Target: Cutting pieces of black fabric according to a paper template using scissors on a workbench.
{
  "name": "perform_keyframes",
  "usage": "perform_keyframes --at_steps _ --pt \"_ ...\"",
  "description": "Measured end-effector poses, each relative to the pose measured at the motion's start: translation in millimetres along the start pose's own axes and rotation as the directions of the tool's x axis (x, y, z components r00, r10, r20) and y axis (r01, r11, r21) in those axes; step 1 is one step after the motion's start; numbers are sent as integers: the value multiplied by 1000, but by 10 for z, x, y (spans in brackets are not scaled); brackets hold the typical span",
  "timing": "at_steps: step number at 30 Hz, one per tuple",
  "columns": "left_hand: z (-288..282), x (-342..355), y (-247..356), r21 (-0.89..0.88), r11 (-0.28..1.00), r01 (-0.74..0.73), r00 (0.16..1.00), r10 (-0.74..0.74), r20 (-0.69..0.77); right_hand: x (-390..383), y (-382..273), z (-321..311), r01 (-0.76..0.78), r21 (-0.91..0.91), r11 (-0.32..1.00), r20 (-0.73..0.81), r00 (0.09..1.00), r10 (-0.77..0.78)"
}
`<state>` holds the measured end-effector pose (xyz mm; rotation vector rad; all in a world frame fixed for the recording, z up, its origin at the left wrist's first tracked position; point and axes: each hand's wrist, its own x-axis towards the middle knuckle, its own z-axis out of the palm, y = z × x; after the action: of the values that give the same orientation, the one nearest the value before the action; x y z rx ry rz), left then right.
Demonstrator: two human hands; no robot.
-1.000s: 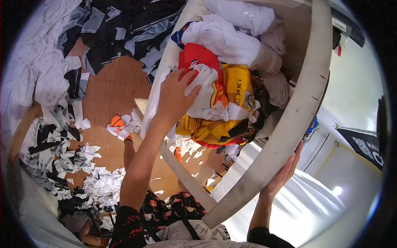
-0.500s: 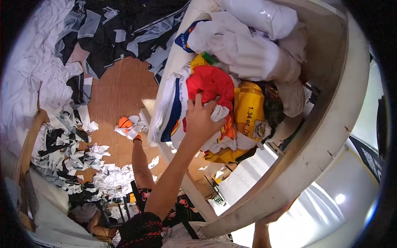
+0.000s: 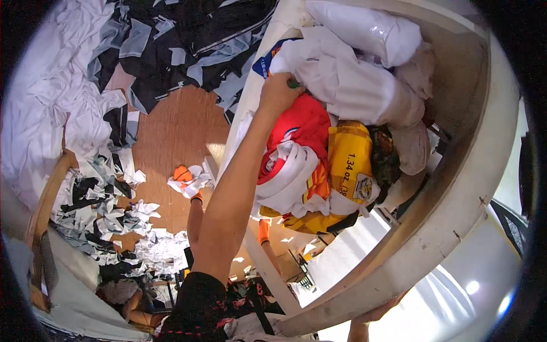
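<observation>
- The left hand (image 3: 282, 92) is placed at the near side of a heap of cloth, its fingers bent inward around a small patch of dark green fabric (image 3: 293, 83); whether the patch is gripped cannot be told.
- The right hand (image 3: 385, 308) is mostly hidden beneath the curved white rim (image 3: 399, 268) of the container; its opening and anything held cannot be told.
- The heap is carried inside that rim: bright red fabric (image 3: 307, 117) is bunched just below the left hand, with a loosely twisted white cloth (image 3: 293, 171) beneath it.
- A yellow printed fabric bundle (image 3: 346, 162) is set to the right of the red one, well above the right hand.
- Rolled up already, as far as can be judged, are the smooth white bundles (image 3: 364, 31) beyond the left hand.
- Left loose are the red and white cloths; none is lifted clear.
- Small white and black scraps (image 3: 94, 211) are strewn well to the left of both hands, unsorted.
</observation>
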<state>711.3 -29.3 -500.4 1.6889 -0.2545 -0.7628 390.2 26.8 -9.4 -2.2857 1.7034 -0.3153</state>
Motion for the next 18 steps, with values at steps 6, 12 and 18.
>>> perform_keyframes --at_steps 6,12,18 --pt "-691 -267 -75 -231 961 150 952 -203 -230 268 -801 493 135 -120 984 35 991 -131" --pt "-2734 -1756 -499 -112 973 201 955 -220 -198 420 -1067 424 252 -159 955 25 968 -251" --pt "-2785 -3522 1862 -295 871 392 898 -432 -80 197 -502 200 424 242 873 -101 906 -412"
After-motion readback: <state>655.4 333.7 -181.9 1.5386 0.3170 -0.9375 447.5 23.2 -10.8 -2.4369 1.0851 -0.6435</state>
